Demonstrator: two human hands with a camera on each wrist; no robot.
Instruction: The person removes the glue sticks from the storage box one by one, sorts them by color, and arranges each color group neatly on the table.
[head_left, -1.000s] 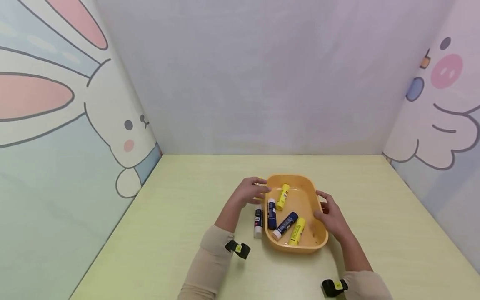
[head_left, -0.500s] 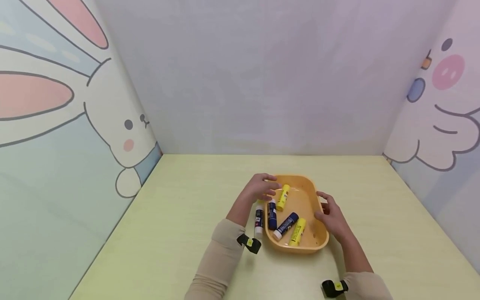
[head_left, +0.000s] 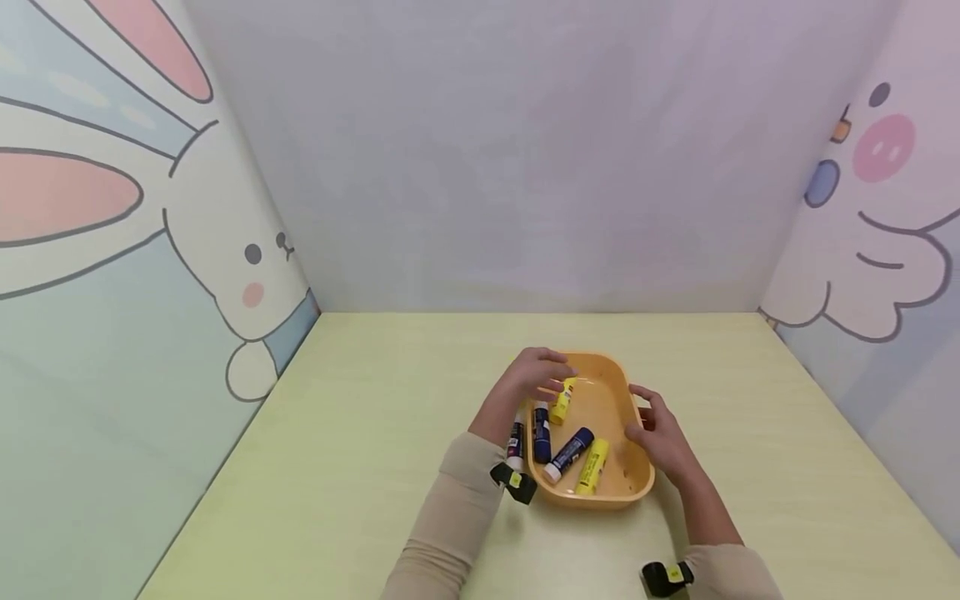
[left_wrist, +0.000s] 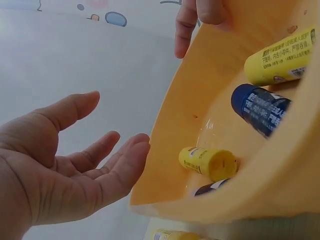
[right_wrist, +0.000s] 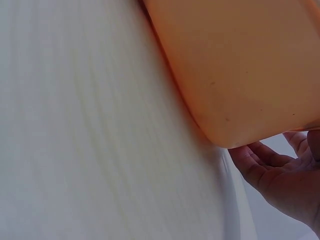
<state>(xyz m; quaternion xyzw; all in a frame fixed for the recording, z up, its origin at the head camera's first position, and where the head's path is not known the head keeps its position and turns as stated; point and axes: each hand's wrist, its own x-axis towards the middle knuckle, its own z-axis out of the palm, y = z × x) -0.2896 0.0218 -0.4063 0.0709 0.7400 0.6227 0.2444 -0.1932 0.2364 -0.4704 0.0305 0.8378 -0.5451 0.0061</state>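
An orange plastic basket [head_left: 615, 404] on the table holds two yellow glue sticks [head_left: 592, 468] and two dark blue ones with white ends. My right hand [head_left: 660, 435] grips the basket's right rim, thumb on the inner side and fingers outside. Over the far left corner hovers my left hand [head_left: 536, 375], fingers extended and loosely spread, holding nothing. Its fingers are near the far yellow glue stick [head_left: 559, 407]. In the left wrist view the palm [left_wrist: 75, 185] is bare beside the basket wall.
Outside the basket, a dark blue glue stick [head_left: 515, 443] lies along its left side, partly behind the left forearm. A yellow glue stick [left_wrist: 172, 235] shows below the basket in the left wrist view. Printed cartoon walls surround the pale table [head_left: 360, 433].
My left hand has moved right, from beside the basket's left rim to above its far left corner. My right hand keeps its grip on the rim, and the basket stays in place.
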